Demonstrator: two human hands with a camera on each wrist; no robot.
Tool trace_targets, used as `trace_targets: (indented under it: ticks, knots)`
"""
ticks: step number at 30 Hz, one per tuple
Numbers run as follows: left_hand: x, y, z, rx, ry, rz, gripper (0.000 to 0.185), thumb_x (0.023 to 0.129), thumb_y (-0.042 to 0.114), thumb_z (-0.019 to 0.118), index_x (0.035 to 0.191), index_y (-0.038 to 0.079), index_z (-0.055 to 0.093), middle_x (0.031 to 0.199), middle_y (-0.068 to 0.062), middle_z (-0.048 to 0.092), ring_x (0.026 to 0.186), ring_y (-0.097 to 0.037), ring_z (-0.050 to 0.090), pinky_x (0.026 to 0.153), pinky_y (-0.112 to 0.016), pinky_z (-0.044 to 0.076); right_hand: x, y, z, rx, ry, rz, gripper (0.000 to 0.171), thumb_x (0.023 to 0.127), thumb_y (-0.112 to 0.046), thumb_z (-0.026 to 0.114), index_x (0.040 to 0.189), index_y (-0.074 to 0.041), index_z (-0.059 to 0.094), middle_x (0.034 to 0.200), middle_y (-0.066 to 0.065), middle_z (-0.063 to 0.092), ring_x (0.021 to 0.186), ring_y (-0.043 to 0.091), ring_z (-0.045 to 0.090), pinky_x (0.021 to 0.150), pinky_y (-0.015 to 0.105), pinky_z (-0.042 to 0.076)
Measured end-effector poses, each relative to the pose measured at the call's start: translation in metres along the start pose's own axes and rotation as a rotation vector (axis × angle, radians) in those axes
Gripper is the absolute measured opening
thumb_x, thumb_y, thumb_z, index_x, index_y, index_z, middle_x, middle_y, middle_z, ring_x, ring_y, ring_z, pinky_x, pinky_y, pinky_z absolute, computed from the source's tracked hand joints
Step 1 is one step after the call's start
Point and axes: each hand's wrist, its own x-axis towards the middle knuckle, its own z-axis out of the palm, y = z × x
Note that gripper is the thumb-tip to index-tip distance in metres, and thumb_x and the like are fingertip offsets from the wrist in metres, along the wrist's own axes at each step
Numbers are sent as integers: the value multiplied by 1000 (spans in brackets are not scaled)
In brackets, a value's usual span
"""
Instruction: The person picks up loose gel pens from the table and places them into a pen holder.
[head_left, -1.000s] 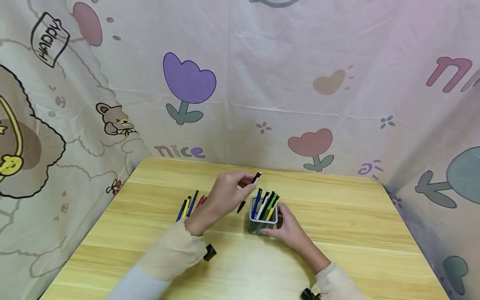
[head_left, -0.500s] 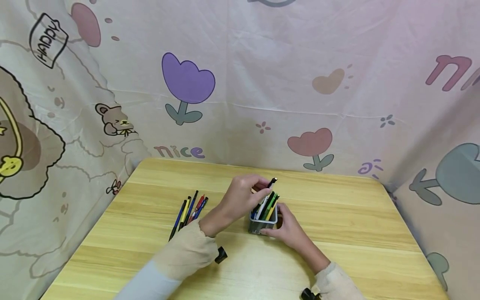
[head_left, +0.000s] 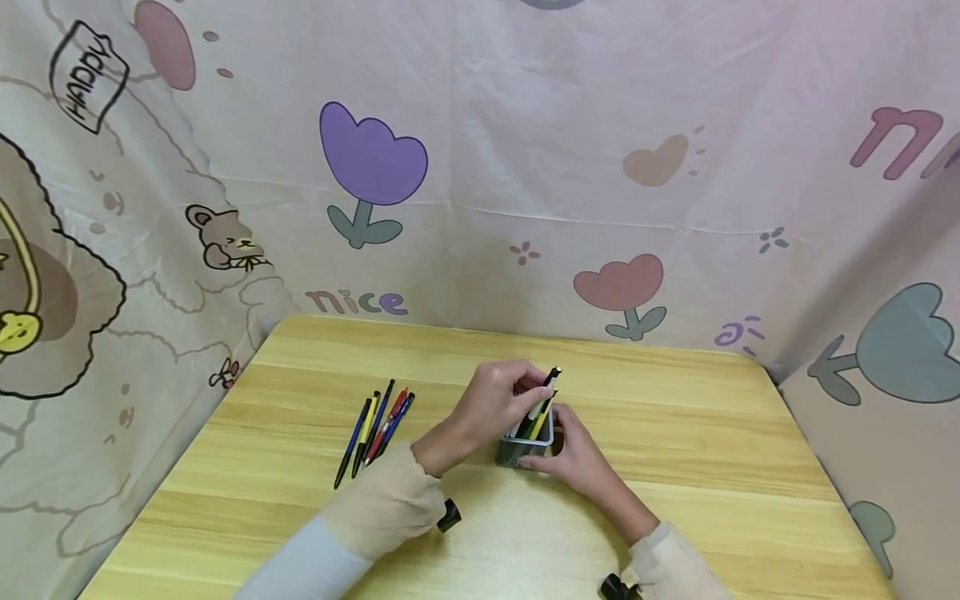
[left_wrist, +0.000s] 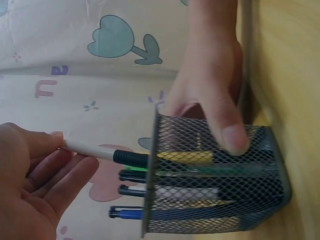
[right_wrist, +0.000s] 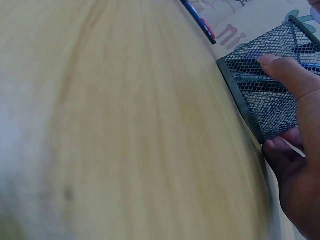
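A black mesh pen holder point(head_left: 517, 451) stands on the wooden table point(head_left: 675, 467) with several pens upright in it. My right hand point(head_left: 576, 452) grips its right side, with the thumb point(right_wrist: 287, 75) pressed on the mesh wall point(right_wrist: 265, 100). My left hand point(head_left: 497, 400) is just above the holder and pinches a pen point(head_left: 551, 377) whose lower end is inside it. In the left wrist view the left hand point(left_wrist: 37, 185) holds that pen point(left_wrist: 107, 154) at the holder's rim point(left_wrist: 152, 175), and the right hand point(left_wrist: 215, 95) is behind it.
Several loose pens point(head_left: 375, 425) in blue, yellow, black and red lie on the table left of the holder, and they also show as loose pens point(right_wrist: 200, 20) in the right wrist view. A printed cloth backdrop point(head_left: 525, 167) surrounds the table on three sides.
My left hand has carried the pen right from beside the holder to over it, then lowered its tip in. The right hand has stayed on the holder.
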Motion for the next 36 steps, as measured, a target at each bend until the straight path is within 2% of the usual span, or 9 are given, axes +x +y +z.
trace_targets:
  ticks: [10, 19, 25, 30, 36]
  knots:
    - [-8, -7, 16, 43, -79, -56, 11, 94, 11, 77, 98, 1, 77, 82, -8, 79, 70, -10, 73, 64, -9, 53, 0, 1, -1, 15, -17, -61, 85, 78, -22, 93, 146, -16, 43, 133, 12, 59, 107, 16, 67, 85, 28, 62]
    - [-12, -12, 25, 106, -129, -97, 12, 94, 15, 77, 95, 3, 77, 80, -4, 78, 68, -6, 70, 62, -8, 50, 1, 3, 0, 11, -23, -78, 81, 79, -23, 92, 144, -18, 44, 132, 11, 60, 105, 15, 67, 84, 29, 63]
    - [-15, -16, 28, 134, -150, -125, 11, 93, 14, 78, 93, 3, 77, 80, -4, 78, 68, -5, 70, 61, -8, 50, 1, 3, 0, 17, -25, -53, 80, 78, -23, 93, 142, -16, 45, 131, 11, 60, 104, 15, 68, 82, 29, 63]
    - [-17, -19, 30, 145, -157, -128, 8, 93, 12, 77, 93, 4, 76, 80, -5, 79, 69, -7, 73, 62, -9, 51, 1, 3, 0, 24, -24, -31, 80, 77, -23, 93, 140, -14, 45, 130, 11, 60, 104, 15, 67, 83, 28, 63]
    - [-17, -18, 32, 161, -161, -111, 6, 93, 9, 76, 93, 3, 75, 81, -5, 79, 71, -11, 74, 62, -9, 51, 1, 3, 1, 23, -23, -50, 80, 77, -22, 93, 141, -15, 45, 130, 11, 60, 104, 15, 67, 82, 28, 63]
